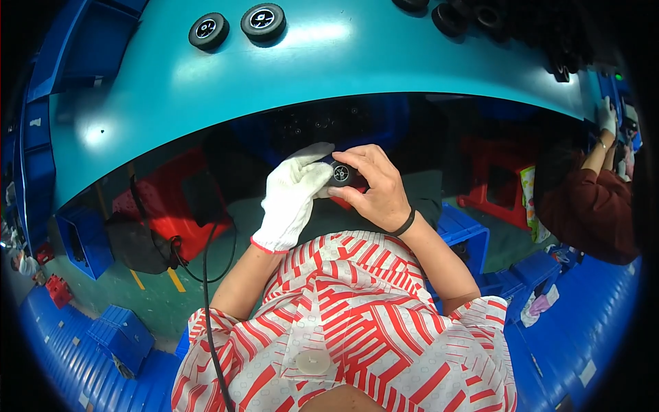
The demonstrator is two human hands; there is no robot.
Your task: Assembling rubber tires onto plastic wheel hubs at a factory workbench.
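Observation:
A small black wheel (341,174) with a pale hub sits between both hands, held below the near edge of the teal table (226,89). My left hand (292,196), in a white knit glove, cups the wheel from the left. My bare right hand (376,187), with a dark band at the wrist, pinches it from the right and above. Two more black wheels (209,30), (263,21) lie on the table's far side.
A pile of black wheels (480,17) lies at the far right of the table. Blue crates (123,333) and red stools (498,182) stand on the floor. Another person's arm (594,199) in a dark red sleeve is at the right. A black cable (206,288) hangs by my left side.

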